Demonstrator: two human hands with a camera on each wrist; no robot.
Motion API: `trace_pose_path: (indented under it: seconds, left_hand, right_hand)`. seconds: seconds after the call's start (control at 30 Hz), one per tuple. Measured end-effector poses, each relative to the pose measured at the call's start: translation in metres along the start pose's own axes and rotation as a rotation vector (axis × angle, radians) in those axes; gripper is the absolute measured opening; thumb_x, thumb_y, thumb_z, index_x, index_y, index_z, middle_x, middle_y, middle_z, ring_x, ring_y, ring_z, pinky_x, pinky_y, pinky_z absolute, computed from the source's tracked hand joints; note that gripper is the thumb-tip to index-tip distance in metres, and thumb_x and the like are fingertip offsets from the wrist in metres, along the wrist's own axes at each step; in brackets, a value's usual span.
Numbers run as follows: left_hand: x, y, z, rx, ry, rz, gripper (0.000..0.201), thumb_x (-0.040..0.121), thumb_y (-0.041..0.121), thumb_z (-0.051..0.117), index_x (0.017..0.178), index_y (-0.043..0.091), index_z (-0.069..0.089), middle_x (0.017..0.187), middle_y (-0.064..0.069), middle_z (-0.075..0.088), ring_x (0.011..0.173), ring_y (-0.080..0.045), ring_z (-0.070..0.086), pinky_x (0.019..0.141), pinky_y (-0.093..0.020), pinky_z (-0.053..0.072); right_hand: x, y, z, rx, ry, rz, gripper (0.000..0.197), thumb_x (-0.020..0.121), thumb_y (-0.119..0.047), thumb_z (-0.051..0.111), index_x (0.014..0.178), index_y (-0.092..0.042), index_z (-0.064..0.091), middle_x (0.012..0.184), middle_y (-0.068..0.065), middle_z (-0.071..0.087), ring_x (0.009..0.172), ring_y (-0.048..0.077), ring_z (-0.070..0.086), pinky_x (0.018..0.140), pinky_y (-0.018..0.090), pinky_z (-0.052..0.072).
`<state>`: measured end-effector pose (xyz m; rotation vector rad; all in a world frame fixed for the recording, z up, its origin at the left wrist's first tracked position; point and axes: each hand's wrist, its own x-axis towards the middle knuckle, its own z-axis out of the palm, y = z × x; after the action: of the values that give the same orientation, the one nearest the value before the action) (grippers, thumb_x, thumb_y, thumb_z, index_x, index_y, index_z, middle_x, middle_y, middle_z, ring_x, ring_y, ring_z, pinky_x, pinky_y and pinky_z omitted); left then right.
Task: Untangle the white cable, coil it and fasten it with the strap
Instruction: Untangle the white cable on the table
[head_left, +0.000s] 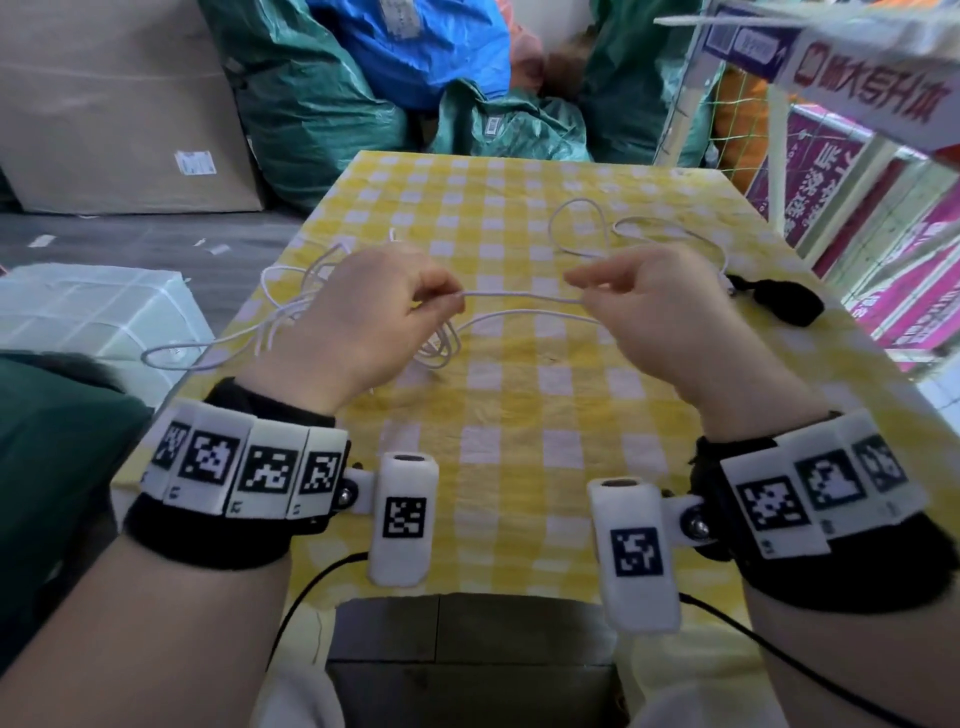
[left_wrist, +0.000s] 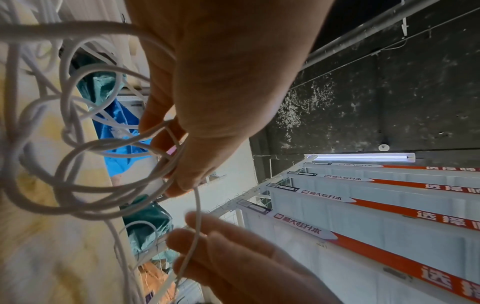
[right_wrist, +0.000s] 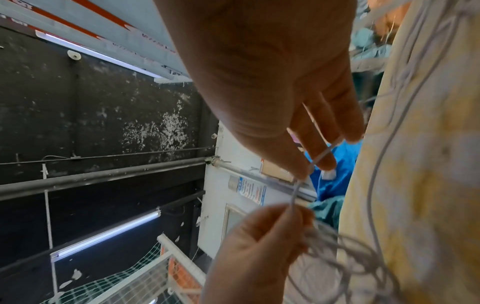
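White cable (head_left: 519, 295) is stretching between my left hand (head_left: 358, 312) and right hand (head_left: 660, 306), both pinching it above the table (head_left: 519, 415). I'm gathering loops leftward; tangles beyond my right hand and the strap (head_left: 784, 301) are awaiting.

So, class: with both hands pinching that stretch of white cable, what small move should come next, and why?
Probably draw the right hand away, feeding more white cable through: the left hand already gathers loops, loose bends remain on the table, and the black strap lies unused.
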<state>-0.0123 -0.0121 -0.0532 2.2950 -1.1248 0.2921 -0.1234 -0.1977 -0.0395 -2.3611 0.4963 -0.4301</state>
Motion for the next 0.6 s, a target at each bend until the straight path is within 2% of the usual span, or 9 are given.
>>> trace_pose_path:
  seconds: [0.07, 0.13, 0.2, 0.27, 0.37, 0.4, 0.43, 0.53, 0.6]
  left_hand:
    - [0.0, 0.005, 0.002, -0.004, -0.011, 0.041, 0.015, 0.09, 0.026, 0.061, 0.091, 0.016, 0.072, 0.078, 0.007, 0.053, 0.079, -0.013, 0.049, 0.066, -0.024, 0.029]
    - [-0.001, 0.01, 0.003, -0.038, -0.039, 0.087, 0.016, 0.09, 0.028, 0.062, 0.091, 0.016, 0.073, 0.08, 0.004, 0.059, 0.079, -0.015, 0.053, 0.066, -0.027, 0.035]
    - [-0.003, 0.014, 0.001, -0.067, -0.058, 0.109, 0.019, 0.088, 0.033, 0.062, 0.088, 0.018, 0.073, 0.079, 0.005, 0.06, 0.078, -0.013, 0.054, 0.066, -0.027, 0.039]
    - [-0.004, 0.01, -0.002, -0.054, -0.038, 0.082, 0.016, 0.086, 0.032, 0.06, 0.086, 0.021, 0.072, 0.078, 0.009, 0.059, 0.077, -0.01, 0.055, 0.069, -0.025, 0.041]
    - [-0.003, -0.001, -0.011, -0.037, 0.018, -0.004, 0.008, 0.086, 0.021, 0.062, 0.083, 0.025, 0.069, 0.079, 0.012, 0.059, 0.074, -0.002, 0.053, 0.065, -0.007, 0.035]
    - [-0.004, -0.003, -0.013, -0.04, 0.034, -0.027, 0.008, 0.085, 0.021, 0.063, 0.082, 0.025, 0.069, 0.079, 0.011, 0.061, 0.075, -0.004, 0.053, 0.065, -0.006, 0.034]
    - [-0.004, -0.006, -0.015, -0.041, 0.049, -0.049, 0.007, 0.083, 0.023, 0.063, 0.079, 0.025, 0.068, 0.079, 0.009, 0.062, 0.076, -0.006, 0.055, 0.066, -0.008, 0.036]
    - [-0.005, -0.01, -0.016, -0.038, 0.094, -0.12, 0.007, 0.075, 0.032, 0.06, 0.073, 0.027, 0.065, 0.083, 0.008, 0.061, 0.083, -0.013, 0.057, 0.074, -0.03, 0.046]
    - [-0.005, -0.012, -0.017, -0.045, 0.122, -0.145, 0.003, 0.077, 0.028, 0.066, 0.075, 0.027, 0.066, 0.093, 0.009, 0.059, 0.091, -0.012, 0.055, 0.078, -0.027, 0.042]
  right_hand:
    - [-0.008, -0.013, 0.008, -0.042, -0.141, -0.128, 0.031, 0.092, -0.022, 0.057, 0.121, -0.024, 0.065, 0.108, -0.009, 0.066, 0.065, -0.005, 0.057, 0.063, 0.012, 0.047]
    - [-0.012, -0.021, 0.021, -0.075, -0.225, -0.208, 0.029, 0.091, -0.027, 0.058, 0.118, -0.023, 0.067, 0.103, -0.006, 0.071, 0.085, 0.005, 0.063, 0.077, 0.021, 0.048]
    - [-0.012, -0.024, 0.027, -0.04, -0.204, -0.231, 0.021, 0.092, -0.03, 0.058, 0.094, -0.016, 0.073, 0.07, -0.007, 0.067, 0.063, 0.008, 0.056, 0.06, 0.027, 0.044]
    - [-0.01, -0.021, 0.025, 0.071, -0.115, -0.215, 0.025, 0.092, -0.03, 0.059, 0.081, -0.013, 0.073, 0.043, -0.011, 0.045, 0.042, 0.006, 0.04, 0.043, 0.02, 0.03]
    - [-0.009, -0.02, 0.016, 0.225, 0.038, -0.191, 0.025, 0.093, -0.026, 0.058, 0.076, -0.014, 0.071, 0.035, -0.011, 0.032, 0.034, 0.006, 0.032, 0.039, 0.013, 0.024]
    - [-0.008, -0.02, 0.014, 0.26, 0.084, -0.184, 0.025, 0.093, -0.025, 0.058, 0.074, -0.015, 0.07, 0.033, -0.011, 0.031, 0.033, 0.006, 0.031, 0.039, 0.013, 0.024]
    - [-0.008, -0.02, 0.014, 0.282, 0.127, -0.177, 0.025, 0.094, -0.024, 0.057, 0.073, -0.016, 0.068, 0.032, -0.011, 0.031, 0.033, 0.006, 0.03, 0.039, 0.013, 0.023]
    - [-0.007, -0.021, 0.019, 0.313, 0.223, -0.146, 0.027, 0.094, -0.025, 0.057, 0.068, -0.021, 0.065, 0.031, -0.011, 0.031, 0.034, 0.007, 0.03, 0.042, 0.02, 0.028]
    - [-0.005, -0.021, 0.021, 0.316, 0.262, -0.118, 0.027, 0.094, -0.026, 0.057, 0.068, -0.023, 0.064, 0.031, -0.011, 0.033, 0.034, 0.007, 0.032, 0.05, 0.023, 0.034]
